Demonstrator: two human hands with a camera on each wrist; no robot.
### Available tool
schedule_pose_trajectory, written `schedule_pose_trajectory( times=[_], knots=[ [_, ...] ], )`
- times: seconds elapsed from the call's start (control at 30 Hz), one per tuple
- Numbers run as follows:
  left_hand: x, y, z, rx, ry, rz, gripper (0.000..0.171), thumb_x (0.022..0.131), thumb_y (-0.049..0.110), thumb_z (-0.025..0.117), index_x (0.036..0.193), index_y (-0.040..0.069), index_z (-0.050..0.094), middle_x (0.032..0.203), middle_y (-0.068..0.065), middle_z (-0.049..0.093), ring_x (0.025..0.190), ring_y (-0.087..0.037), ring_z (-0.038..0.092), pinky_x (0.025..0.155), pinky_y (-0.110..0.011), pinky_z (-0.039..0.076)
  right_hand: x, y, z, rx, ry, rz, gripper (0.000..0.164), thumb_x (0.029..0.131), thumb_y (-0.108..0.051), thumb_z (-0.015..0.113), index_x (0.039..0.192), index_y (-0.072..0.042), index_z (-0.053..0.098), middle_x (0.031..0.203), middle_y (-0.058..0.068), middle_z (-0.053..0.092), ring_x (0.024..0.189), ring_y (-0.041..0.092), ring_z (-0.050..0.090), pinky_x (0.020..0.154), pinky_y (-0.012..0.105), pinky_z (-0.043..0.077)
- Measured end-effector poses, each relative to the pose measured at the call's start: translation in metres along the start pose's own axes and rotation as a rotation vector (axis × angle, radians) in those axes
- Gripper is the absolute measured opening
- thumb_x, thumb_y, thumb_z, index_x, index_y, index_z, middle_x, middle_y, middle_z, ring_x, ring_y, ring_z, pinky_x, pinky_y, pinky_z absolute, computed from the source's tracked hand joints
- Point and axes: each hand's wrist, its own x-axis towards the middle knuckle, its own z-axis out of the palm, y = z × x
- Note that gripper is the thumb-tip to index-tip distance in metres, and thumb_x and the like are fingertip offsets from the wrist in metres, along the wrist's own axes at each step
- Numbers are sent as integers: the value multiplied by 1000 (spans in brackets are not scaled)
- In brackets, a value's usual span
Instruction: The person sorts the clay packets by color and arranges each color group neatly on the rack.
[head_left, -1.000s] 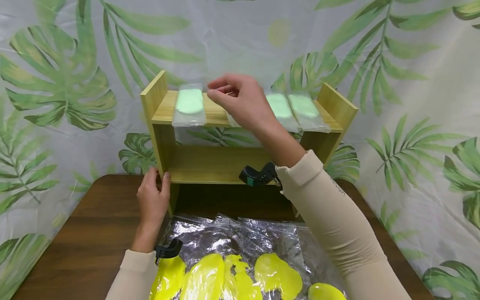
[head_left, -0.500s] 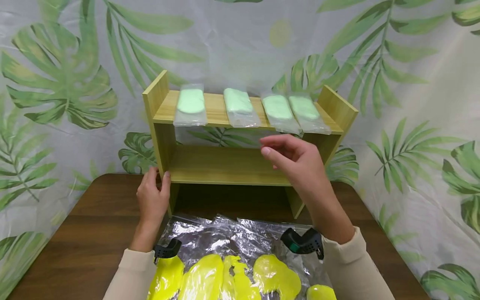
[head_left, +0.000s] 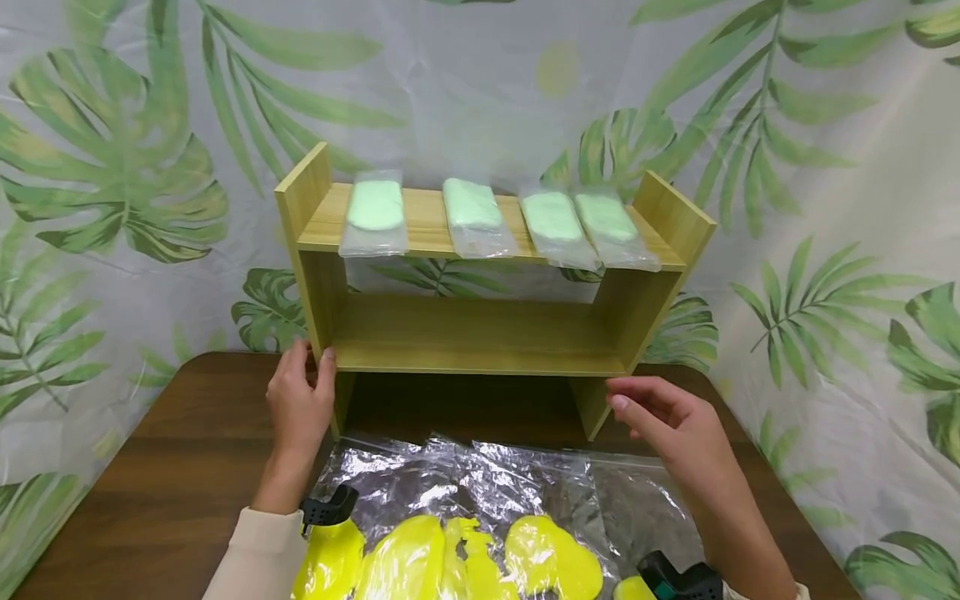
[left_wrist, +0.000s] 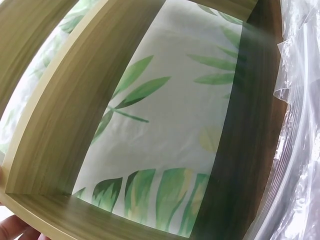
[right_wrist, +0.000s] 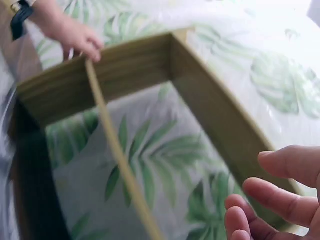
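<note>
A small wooden shelf (head_left: 480, 333) stands on the table. My left hand (head_left: 300, 400) grips its left side panel, thumb on the front edge and fingers round the outside; fingertips show at the lower left of the left wrist view. My right hand (head_left: 682, 425) hangs in front of the shelf's lower right side, fingers loosely bent, holding nothing. Along the top board lie pale green slabs in clear bags: one at the left (head_left: 377, 206), another near the middle (head_left: 473, 204), and two side by side at the right (head_left: 552, 215).
Clear zip bags with flattened bright yellow slime-like pieces (head_left: 405, 558) cover the near part of the brown table (head_left: 150, 467). A leaf-print cloth (head_left: 480, 83) hangs behind the shelf. Dark wrist cameras (head_left: 330, 504) sit on both wrists.
My right hand has come down from the top board to beside the shelf's lower right, uncovering the middle slab. The left hand has kept its grip on the side panel.
</note>
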Motion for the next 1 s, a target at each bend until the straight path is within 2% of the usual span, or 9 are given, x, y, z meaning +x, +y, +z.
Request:
schedule_pose_trajectory(
  times=[0.37, 0.47, 0.6, 0.7, 0.8, 0.93, 1.0],
  knots=[
    [0, 0, 2, -10, 8, 12, 22, 95, 17, 58, 98, -4, 59, 89, -21, 61, 74, -37, 59, 64, -46, 45, -39, 56, -27, -94, 58, 184, 39, 93, -34, 64, 124, -9, 63, 105, -3, 68, 89, 13, 62, 75, 25, 51],
    [0, -1, 2, 2, 4, 5, 22, 94, 18, 58, 99, -4, 59, 88, -21, 61, 74, -37, 59, 65, -46, 44, -47, 70, -32, -96, 101, 227, 40, 93, -33, 64, 124, -8, 62, 103, -5, 68, 87, 12, 62, 74, 24, 52],
    [0, -2, 1, 13, 2, -1, 23, 95, 19, 57, 99, -3, 59, 88, -21, 60, 73, -36, 58, 65, -47, 43, -57, 88, -41, -142, 176, 284, 43, 92, -37, 64, 124, -9, 62, 102, -13, 68, 86, 11, 63, 73, 22, 52],
    [0, -2, 1, 8, 5, 2, 23, 95, 19, 57, 99, -4, 59, 87, -21, 60, 72, -36, 57, 65, -47, 42, -65, 101, -48, -188, 192, 322, 47, 91, -40, 64, 126, -9, 61, 100, -19, 66, 84, 9, 65, 71, 21, 52],
    [0, -3, 1, -2, 5, 1, 24, 95, 19, 57, 99, -5, 59, 87, -21, 60, 71, -36, 56, 65, -46, 41, -73, 113, -53, -197, 170, 350, 50, 92, -39, 63, 128, -4, 58, 104, -13, 67, 85, 8, 65, 72, 22, 53],
    [0, -2, 1, -3, 6, -5, 24, 95, 19, 57, 99, -5, 59, 87, -21, 60, 71, -36, 56, 65, -47, 41, -82, 127, -60, -175, 107, 468, 65, 91, -47, 61, 135, -1, 51, 118, 7, 64, 91, 7, 64, 77, 28, 54],
    [0, -2, 1, 3, 2, -11, 25, 95, 20, 57, 100, -4, 59, 88, -21, 60, 72, -36, 57, 66, -47, 41, -87, 132, -63, -172, 73, 543, 72, 89, -53, 61, 138, -2, 48, 124, 12, 61, 93, 6, 64, 79, 30, 54]
  ],
)
